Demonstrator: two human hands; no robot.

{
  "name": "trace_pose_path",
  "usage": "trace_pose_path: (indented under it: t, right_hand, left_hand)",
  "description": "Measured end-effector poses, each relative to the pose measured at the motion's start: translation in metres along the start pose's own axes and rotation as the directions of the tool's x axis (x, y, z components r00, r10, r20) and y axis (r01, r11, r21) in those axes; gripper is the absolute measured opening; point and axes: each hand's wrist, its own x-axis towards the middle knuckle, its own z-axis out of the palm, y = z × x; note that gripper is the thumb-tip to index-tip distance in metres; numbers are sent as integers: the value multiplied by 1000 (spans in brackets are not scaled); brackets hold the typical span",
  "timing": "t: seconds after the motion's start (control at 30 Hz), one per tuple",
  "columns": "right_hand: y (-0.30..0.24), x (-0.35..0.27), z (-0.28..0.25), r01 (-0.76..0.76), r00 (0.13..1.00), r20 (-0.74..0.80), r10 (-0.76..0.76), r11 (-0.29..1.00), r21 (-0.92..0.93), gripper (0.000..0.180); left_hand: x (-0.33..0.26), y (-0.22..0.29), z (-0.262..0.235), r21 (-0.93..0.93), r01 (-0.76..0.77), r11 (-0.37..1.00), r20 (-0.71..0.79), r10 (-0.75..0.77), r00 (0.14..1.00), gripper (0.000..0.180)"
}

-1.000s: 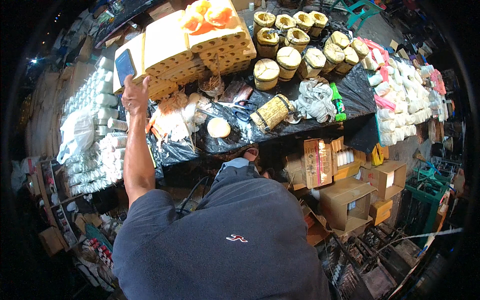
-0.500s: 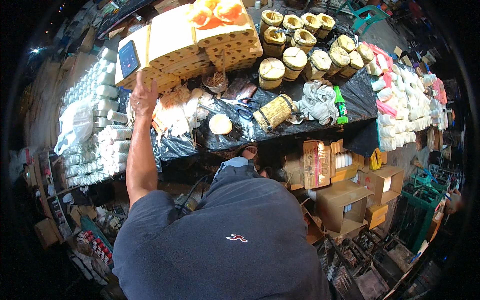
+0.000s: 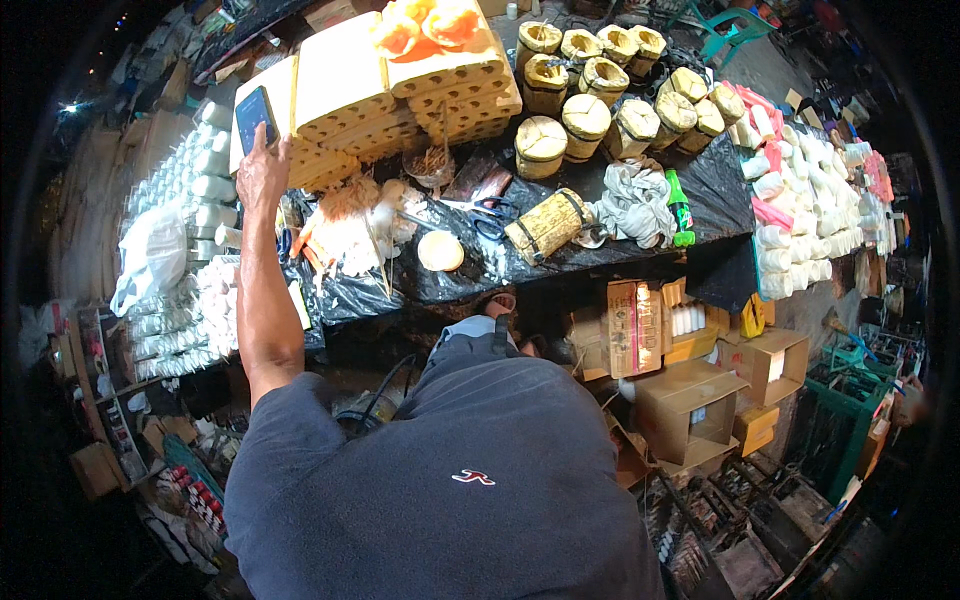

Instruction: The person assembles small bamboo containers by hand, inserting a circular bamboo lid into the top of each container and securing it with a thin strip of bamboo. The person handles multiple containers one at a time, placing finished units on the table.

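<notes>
My left hand reaches forward over the left end of the table, fingers stretched out. One fingertip touches or hovers just over the lower edge of a dark smartphone. That phone lies on top of a pale yellow block with rows of holes along its side. Nothing sits in the hand's grip. Just below it are white shavings or scraps on the black plastic table cover. Out of the picture is my right hand.
White wrapped rolls are stacked at the left. Several hollow yellow cylinders stand at the back, another cylinder lying in front. Scissors, a grey cloth and a green bottle lie nearby. Cardboard boxes are below right.
My left hand has moved slightly left and up, from the block's front edge onto the phone's lower edge. The phone's screen looks darker now.
</notes>
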Motion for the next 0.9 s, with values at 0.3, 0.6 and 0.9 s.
trace_pose_path:
  t: [0.3, 0.6, 0.9]
  right_hand:
    - [54, 29, -9, 49, 991, 103, -89, 939, 342, 44]
    - [-1, 1, 2, 24, 999, -40, -22, 998, 59, 40]
    - [-248, -46, 53, 59, 948, 307, -81, 995, 82, 26]
  left_hand:
    - [4, 11, -4, 18, -7, 1000, -24, 7, 1000, 67]
    - [-16, -7, -4, -72, -43, 997, -239, 24, 971, 53]
    - [-273, 177, 3, -881, -68, 469, 368, 768, 524, 31]
